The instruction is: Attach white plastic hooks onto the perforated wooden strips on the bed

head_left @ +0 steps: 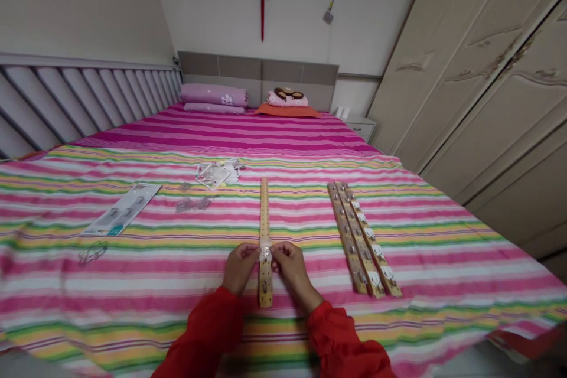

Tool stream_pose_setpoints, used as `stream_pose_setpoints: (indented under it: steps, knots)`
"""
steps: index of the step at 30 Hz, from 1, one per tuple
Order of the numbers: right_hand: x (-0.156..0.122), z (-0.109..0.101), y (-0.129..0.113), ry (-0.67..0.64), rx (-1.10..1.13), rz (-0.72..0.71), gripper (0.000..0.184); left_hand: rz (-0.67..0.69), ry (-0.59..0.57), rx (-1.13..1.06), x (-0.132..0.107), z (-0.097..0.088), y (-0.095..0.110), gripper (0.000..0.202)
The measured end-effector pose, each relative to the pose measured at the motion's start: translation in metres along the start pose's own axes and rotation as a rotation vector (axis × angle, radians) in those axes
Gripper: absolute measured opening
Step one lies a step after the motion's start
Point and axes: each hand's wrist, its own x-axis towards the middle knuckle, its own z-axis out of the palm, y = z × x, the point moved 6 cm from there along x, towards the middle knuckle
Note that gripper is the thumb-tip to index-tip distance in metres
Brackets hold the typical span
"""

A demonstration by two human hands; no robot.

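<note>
A narrow wooden strip with small holes lies lengthwise on the striped sheet in front of me. My left hand and my right hand are closed in pinches on either side of a clear adhesive hook. They hold its edges against the lower part of the strip; whether it is stuck down I cannot tell. Closer to me, another metal hook sits on the same strip near its end.
Right of my hands lie three wooden strips bearing several hooks. Left are a long clear package, a wire-like loop, loose clear hooks and a pile of packets. A railing borders the bed's left side, wardrobes the right.
</note>
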Motion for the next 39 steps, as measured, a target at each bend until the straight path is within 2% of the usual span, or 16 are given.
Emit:
stream_pose_setpoints:
  steps: [13,23,39]
  knots:
    - [0.002,0.001,0.004,0.013,-0.040,-0.017,0.022,0.020,0.002,0.067,0.009,-0.001,-0.008,0.026]
    - [0.001,0.001,0.005,0.038,-0.056,-0.046,0.020,0.023,0.006,0.115,0.008,-0.001,-0.007,0.022]
    - [0.003,0.000,0.010,0.049,-0.103,-0.068,0.019,0.022,0.014,0.102,0.014,-0.002,-0.019,0.023]
